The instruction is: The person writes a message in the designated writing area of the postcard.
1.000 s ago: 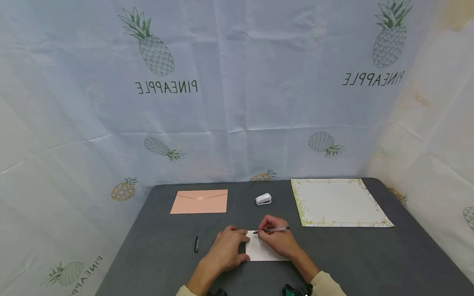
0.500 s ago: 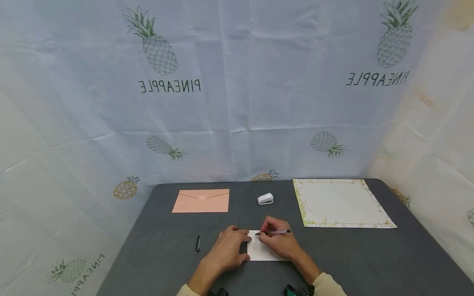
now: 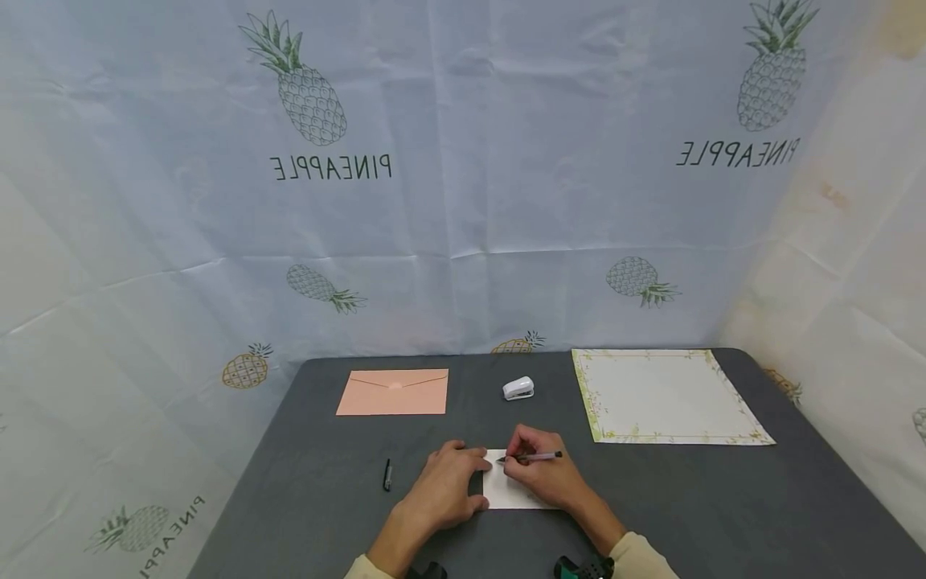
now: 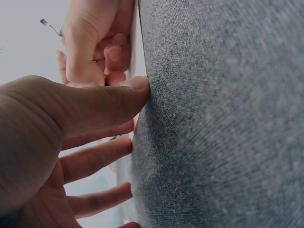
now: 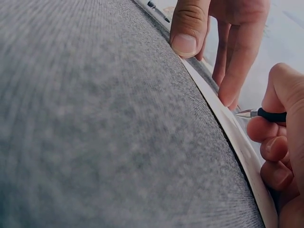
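A small white card [image 3: 510, 490] lies flat on the dark grey table between the two hands. My left hand [image 3: 446, 486] rests at its left side, thumb and fingertips pressing the edge, the fingers spread and fairly straight in the left wrist view. In my right hand [image 3: 546, 470] a pen [image 3: 538, 457] is pinched between thumb and fingers, its tip at the upper left part of the card. The right wrist view shows the pen's metal tip [image 5: 246, 113] and dark grip close over the card, near the left fingertips. The right hand covers the card's right part.
A pen cap [image 3: 387, 475] lies left of the left hand. Farther back are a peach envelope [image 3: 394, 392], a small white stapler [image 3: 518, 389] and, at the right, a large white sheet [image 3: 673, 396] with a floral border. A pineapple-print curtain [image 3: 463, 201] hangs behind the table [image 3: 311, 474].
The pen tip and right hand have shifted slightly over the card, and the pen's angle has changed a little. The left hand stays in place. The whole view moved slightly at first.
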Available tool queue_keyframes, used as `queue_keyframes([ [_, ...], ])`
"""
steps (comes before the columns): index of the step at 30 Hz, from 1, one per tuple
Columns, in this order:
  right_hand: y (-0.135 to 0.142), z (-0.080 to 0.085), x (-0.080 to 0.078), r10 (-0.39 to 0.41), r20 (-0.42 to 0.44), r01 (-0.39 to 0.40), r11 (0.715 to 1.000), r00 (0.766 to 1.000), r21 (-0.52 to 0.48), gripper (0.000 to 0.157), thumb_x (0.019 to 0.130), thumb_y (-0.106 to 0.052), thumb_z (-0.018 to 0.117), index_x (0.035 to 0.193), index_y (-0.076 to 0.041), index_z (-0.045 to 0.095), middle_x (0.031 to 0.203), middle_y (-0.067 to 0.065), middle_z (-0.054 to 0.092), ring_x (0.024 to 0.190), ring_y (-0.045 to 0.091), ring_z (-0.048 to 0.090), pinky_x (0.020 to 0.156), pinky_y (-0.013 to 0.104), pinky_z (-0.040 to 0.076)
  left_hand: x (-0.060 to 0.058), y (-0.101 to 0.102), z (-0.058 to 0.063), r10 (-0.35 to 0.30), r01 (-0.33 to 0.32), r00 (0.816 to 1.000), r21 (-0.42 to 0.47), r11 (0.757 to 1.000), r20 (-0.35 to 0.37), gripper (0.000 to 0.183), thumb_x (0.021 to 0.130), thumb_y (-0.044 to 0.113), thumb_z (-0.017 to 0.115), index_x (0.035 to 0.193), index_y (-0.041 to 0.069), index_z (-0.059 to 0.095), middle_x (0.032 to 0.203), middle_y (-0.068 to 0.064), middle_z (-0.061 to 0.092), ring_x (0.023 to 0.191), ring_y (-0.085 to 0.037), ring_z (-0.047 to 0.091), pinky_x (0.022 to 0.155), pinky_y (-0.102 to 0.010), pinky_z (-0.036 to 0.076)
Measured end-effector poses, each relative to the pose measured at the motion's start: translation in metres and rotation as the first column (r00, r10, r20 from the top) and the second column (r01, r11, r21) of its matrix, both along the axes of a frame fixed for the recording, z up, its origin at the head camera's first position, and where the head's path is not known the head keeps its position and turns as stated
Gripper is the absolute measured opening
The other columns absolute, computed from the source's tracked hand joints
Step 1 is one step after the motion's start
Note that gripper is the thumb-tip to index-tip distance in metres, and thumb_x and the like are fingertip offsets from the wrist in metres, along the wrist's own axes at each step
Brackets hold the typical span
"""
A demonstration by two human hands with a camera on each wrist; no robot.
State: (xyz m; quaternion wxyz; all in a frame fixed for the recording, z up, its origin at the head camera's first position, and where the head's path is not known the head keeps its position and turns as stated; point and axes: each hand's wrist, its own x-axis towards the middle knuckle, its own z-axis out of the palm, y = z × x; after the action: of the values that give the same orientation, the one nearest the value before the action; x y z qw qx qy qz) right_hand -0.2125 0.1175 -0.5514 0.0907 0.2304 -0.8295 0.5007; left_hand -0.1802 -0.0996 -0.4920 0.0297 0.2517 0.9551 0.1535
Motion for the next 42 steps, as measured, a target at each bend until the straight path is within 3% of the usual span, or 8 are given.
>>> queue_keyframes([
  [10, -0.0023, -0.0005, -0.0007, 0.001, -0.054, 0.000, 1.000, 0.999, 0.019, 0.029, 0.081, 0.000, 0.078, 0.081, -0.025, 0.064, 0.069, -0.019, 0.061, 0.058, -0.004, 0.051, 0.053, 0.018, 0.042, 0.0010, -0.0016, 0.0032, -0.001, 0.001, 1.000, 0.005, 1.000, 0.003, 0.045, 0.083, 0.026, 0.097, 0.125, 0.018, 0.083, 0.142, -0.003, 0.075, 0.137, -0.043, 0.063, 0.105, -0.070, 0.055],
  [15, -0.0017, 0.0004, 0.0003, -0.001, -0.044, 0.001, 1.000, 0.999, 0.005, 0.032, 0.081, 0.002, 0.078, 0.079, -0.026, 0.063, 0.067, -0.020, 0.058, 0.057, -0.004, 0.048, 0.053, 0.017, 0.039, 0.0010, -0.0014, 0.0042, -0.005, 0.005, 1.000, 0.006, 1.000, 0.000, 0.046, 0.083, 0.026, 0.097, 0.126, 0.019, 0.083, 0.142, -0.003, 0.075, 0.137, -0.042, 0.064, 0.105, -0.069, 0.055],
  [27, -0.0026, 0.0016, 0.0012, -0.009, -0.046, 0.009, 1.000, 0.999, -0.001, 0.030, 0.082, 0.001, 0.079, 0.081, -0.026, 0.066, 0.071, -0.017, 0.064, 0.060, -0.002, 0.054, 0.054, 0.019, 0.044, 0.0017, -0.0014, 0.0032, -0.003, 0.003, 1.000, 0.003, 1.000, -0.007, 0.045, 0.083, 0.026, 0.097, 0.125, 0.018, 0.083, 0.141, -0.003, 0.075, 0.137, -0.042, 0.064, 0.105, -0.068, 0.055],
  [35, -0.0016, 0.0006, 0.0015, 0.004, -0.065, -0.004, 1.000, 0.998, 0.000, 0.031, 0.078, 0.003, 0.078, 0.076, -0.024, 0.061, 0.066, -0.018, 0.058, 0.057, -0.003, 0.048, 0.053, 0.017, 0.037, 0.0014, -0.0006, 0.0038, -0.002, 0.002, 1.000, 0.002, 1.000, 0.001, 0.046, 0.083, 0.027, 0.097, 0.125, 0.018, 0.083, 0.141, -0.003, 0.075, 0.137, -0.042, 0.063, 0.106, -0.069, 0.054],
  [42, -0.0016, 0.0010, 0.0006, -0.017, -0.041, 0.016, 1.000, 0.999, -0.018, 0.032, 0.080, 0.003, 0.077, 0.077, -0.026, 0.063, 0.067, -0.018, 0.058, 0.058, -0.003, 0.050, 0.053, 0.017, 0.040, 0.0007, 0.0003, 0.0027, 0.007, -0.007, 1.000, 0.001, 1.000, 0.015, 0.046, 0.083, 0.027, 0.098, 0.126, 0.018, 0.083, 0.142, -0.003, 0.075, 0.138, -0.042, 0.063, 0.107, -0.069, 0.054],
])
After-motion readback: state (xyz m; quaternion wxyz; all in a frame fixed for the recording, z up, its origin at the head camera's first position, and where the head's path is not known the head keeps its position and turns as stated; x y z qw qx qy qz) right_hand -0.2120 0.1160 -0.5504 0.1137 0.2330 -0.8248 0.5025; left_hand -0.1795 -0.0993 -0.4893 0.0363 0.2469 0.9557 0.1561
